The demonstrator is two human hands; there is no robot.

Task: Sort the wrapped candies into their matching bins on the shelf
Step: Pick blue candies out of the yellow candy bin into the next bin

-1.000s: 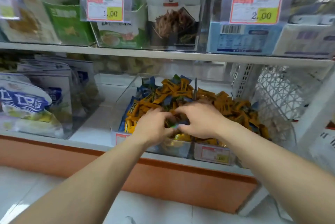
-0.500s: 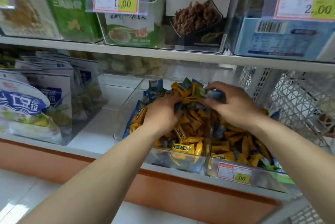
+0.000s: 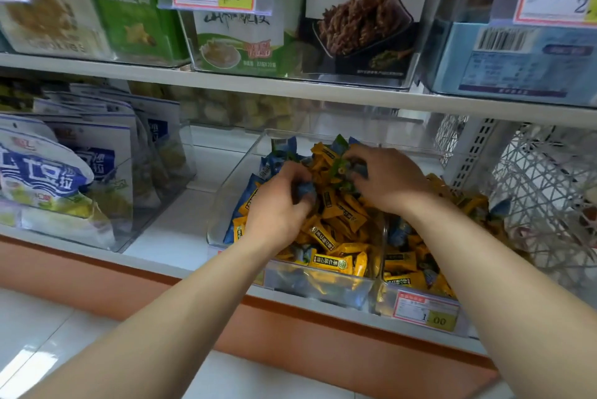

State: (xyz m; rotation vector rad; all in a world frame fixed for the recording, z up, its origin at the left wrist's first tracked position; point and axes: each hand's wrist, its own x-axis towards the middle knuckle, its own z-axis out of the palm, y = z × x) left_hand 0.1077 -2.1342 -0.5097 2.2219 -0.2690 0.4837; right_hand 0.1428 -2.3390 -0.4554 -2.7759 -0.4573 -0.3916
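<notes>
I see both hands over the clear plastic bin on the white lower shelf, which is heaped with yellow wrapped candies. The left hand has its fingers curled round a blue-wrapped candy mid-heap. The right hand, farther back, pinches a clump of green and blue wrapped candies in its fingers. A second clear plastic bin sits just beside, to the right.
</notes>
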